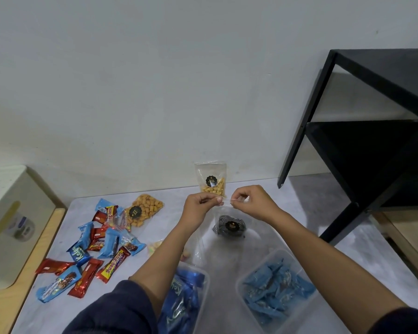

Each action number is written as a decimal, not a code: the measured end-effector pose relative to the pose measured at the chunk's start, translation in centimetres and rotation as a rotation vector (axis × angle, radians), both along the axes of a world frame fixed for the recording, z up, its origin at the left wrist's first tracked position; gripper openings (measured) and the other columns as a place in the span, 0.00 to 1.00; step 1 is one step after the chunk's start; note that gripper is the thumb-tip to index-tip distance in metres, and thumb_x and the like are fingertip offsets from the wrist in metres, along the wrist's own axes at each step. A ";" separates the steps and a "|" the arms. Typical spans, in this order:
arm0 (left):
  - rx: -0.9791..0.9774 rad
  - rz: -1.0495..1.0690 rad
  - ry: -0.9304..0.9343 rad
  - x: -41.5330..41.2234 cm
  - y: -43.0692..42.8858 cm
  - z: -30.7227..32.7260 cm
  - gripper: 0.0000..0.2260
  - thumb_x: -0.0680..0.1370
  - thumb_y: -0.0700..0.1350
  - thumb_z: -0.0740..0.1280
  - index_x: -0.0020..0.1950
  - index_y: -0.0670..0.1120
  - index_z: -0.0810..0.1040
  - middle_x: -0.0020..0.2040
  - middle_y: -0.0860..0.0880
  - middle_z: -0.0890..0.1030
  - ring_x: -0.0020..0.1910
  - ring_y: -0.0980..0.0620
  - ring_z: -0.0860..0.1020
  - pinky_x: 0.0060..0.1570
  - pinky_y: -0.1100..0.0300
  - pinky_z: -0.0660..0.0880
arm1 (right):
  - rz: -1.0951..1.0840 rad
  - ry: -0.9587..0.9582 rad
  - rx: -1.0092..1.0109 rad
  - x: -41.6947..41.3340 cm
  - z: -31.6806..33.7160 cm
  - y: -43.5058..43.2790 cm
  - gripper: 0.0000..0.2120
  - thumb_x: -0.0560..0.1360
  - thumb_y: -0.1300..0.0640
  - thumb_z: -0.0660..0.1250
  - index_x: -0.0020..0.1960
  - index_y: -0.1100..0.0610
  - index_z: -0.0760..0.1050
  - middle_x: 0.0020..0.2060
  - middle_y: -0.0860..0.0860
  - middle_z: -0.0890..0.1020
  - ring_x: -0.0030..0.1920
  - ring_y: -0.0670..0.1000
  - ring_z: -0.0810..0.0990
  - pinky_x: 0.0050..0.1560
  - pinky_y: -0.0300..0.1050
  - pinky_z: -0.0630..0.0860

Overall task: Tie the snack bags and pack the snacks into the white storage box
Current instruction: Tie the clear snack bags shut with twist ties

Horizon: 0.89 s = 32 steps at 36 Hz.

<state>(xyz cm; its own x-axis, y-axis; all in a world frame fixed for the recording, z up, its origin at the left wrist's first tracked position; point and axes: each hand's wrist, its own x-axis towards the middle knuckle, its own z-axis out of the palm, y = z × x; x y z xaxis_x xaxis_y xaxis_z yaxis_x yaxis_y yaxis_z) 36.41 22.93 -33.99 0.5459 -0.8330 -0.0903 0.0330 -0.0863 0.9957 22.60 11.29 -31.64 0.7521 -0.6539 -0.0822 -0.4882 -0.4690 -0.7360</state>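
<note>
nearest, two clear tubs (238,283) sit on the grey table (360,249), each holding blue-wrapped snacks (275,288). to the left of them, loose bars (99,247) in red and blue foil lie scattered, not yet packed.

further out, a clear bag (229,226) with a dark snack and a black label rests on the table just under the hands. the left hand (200,203) and right hand (253,201) are raised above it, close together. each has its fingers curled, and thumb and fingertips pinch one end of a clear strand (227,200) pulled taut between them. whether that is the bag's twisted neck or a separate tie, i cannot tell.

the film looks thin, light and slippery, so i'd say it wants a tight pinch high up near the neck. the contents seem brittle and best not squeezed.

beyond, a flat bag of orange snack (144,210) lies on the table and a standing bag (211,179) leans at the wall. the white storage box (17,201) stands well apart, far left.
</note>
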 end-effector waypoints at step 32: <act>0.043 -0.009 -0.085 -0.5 0.1 -0.3 0.04 0.73 0.40 0.71 0.46 0.42 0.83 0.39 0.50 0.83 0.39 0.61 0.80 0.45 0.69 0.75 | 0.030 0.056 -0.116 0.5 1.2 1.1 0.05 0.72 0.51 0.67 0.37 0.46 0.78 0.33 0.42 0.79 0.41 0.45 0.76 0.59 0.50 0.66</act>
<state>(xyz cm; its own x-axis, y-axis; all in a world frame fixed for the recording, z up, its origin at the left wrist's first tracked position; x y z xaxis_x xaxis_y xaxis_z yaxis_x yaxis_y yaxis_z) 35.95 22.99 -34.29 0.5457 -0.8341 -0.0802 -0.0519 -0.1292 0.9903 23.14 12.34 -30.44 0.7675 -0.6391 -0.0500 -0.5120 -0.5641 -0.6477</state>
